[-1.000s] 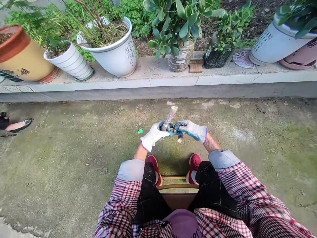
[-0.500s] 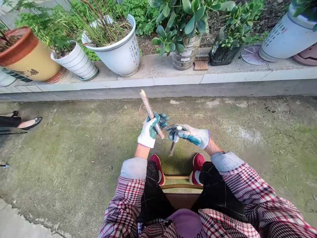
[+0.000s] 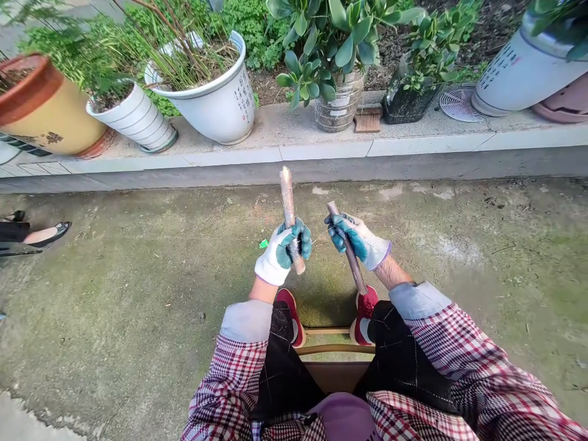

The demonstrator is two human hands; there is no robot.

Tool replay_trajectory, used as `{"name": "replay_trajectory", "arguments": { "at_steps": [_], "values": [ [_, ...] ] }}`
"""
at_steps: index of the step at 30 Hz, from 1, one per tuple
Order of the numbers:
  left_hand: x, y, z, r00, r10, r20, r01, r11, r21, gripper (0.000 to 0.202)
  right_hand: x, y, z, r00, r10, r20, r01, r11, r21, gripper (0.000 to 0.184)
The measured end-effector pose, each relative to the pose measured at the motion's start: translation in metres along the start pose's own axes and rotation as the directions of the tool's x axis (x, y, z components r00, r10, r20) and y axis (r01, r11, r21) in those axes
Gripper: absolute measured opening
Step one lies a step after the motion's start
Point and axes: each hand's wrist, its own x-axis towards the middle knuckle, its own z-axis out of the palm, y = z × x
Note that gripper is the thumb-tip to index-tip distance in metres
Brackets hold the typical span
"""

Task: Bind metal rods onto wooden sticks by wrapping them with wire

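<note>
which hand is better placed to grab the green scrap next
Probably the left hand: it's nearer the green scrap, though holding a stick; the right hand, farther off, holds another stick.

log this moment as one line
left hand: grips paler stick; right hand: grips darker stick; sticks: apart; hands: both gloved

At the frame's center, the gloved left hand [image 3: 283, 250] hides part of a pale stick [image 3: 287, 199], while the right hand [image 3: 357, 239] covers a stretch of a darker stick [image 3: 354, 266]. The left edge crops a bystander [image 3: 48, 235] to the lower legs and a yellow pot [image 3: 71, 113] at upper left; a green scrap [image 3: 263, 244] near center is too small to identify.
</note>
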Motion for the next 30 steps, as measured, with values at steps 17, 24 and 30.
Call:
{"name": "replay_trajectory", "arguments": {
  "at_steps": [17,24,30],
  "values": [
    [0.013,0.013,-0.018,0.960,-0.042,-0.277,-0.027,0.970,-0.242,0.020,0.003,-0.017,-0.023,0.996,0.080,0.046,-0.089,0.957,0.276,0.032],
    [0.015,0.020,-0.029,0.943,-0.041,-0.331,-0.059,0.956,-0.287,0.020,0.000,-0.023,-0.016,0.996,0.050,0.076,-0.076,0.923,0.378,0.036],
    [0.012,0.034,-0.048,0.930,0.041,-0.366,-0.179,0.920,-0.350,0.020,-0.019,-0.030,-0.011,0.997,0.058,0.054,-0.070,0.964,0.255,0.038]
  ]
}}
